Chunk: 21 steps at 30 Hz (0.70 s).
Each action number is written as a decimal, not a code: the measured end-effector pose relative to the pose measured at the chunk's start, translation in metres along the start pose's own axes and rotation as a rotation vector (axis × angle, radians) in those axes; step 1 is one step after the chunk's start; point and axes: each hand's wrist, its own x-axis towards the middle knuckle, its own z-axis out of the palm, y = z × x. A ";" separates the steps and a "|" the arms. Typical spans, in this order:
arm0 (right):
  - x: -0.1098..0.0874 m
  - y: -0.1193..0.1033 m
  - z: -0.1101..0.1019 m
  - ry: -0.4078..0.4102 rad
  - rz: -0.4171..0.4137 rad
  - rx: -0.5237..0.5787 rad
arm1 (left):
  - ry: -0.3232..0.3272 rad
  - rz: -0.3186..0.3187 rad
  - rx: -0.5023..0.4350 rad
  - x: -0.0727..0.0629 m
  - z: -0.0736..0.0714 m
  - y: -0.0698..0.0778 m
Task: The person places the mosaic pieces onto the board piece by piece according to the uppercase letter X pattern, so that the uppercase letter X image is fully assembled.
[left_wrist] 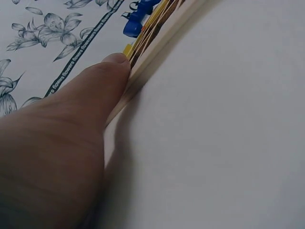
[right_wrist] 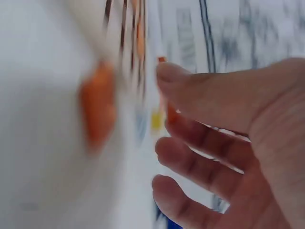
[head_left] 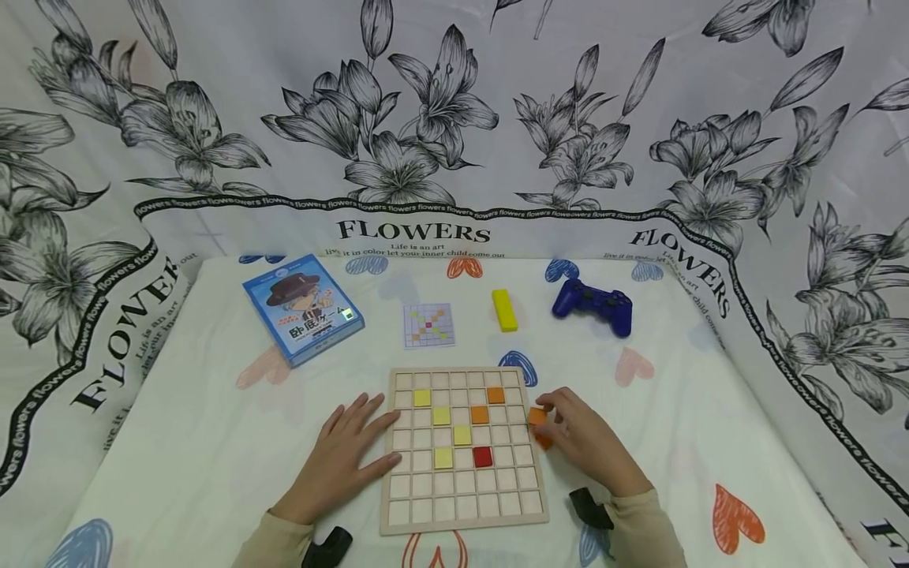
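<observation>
A wooden grid board (head_left: 465, 522) lies on the cloth with several yellow tiles (head_left: 442, 416), two orange tiles (head_left: 480, 415) and one red tile (head_left: 483, 457) in its cells. My left hand (head_left: 339, 461) rests at the board's left edge, fingers spread; in the left wrist view its thumb (left_wrist: 107, 71) touches the rim. Just off the board's right edge, my right hand (head_left: 596, 450) pinches an orange tile (head_left: 537, 416) between thumb and fingers. A second orange piece (right_wrist: 99, 107) lies on the cloth beside the board, blurred in the right wrist view.
Behind the board lie a blue game box (head_left: 305, 312), a small pattern card (head_left: 429, 338), a yellow bar (head_left: 505, 310) and a dark blue game controller (head_left: 592, 304). A flower-printed curtain (head_left: 497, 173) closes off the back and sides.
</observation>
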 end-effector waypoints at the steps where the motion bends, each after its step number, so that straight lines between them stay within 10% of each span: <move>1: 0.003 -0.010 0.001 -0.002 -0.044 -0.022 | -0.001 0.000 0.000 0.001 0.000 0.000; 12: 0.032 -0.102 0.038 -0.161 -0.426 -0.208 | 0.002 -0.011 -0.009 0.006 -0.005 -0.002; 21: 0.028 -0.128 0.069 -0.318 -0.443 -0.274 | 0.003 -0.009 -0.019 0.000 -0.002 0.000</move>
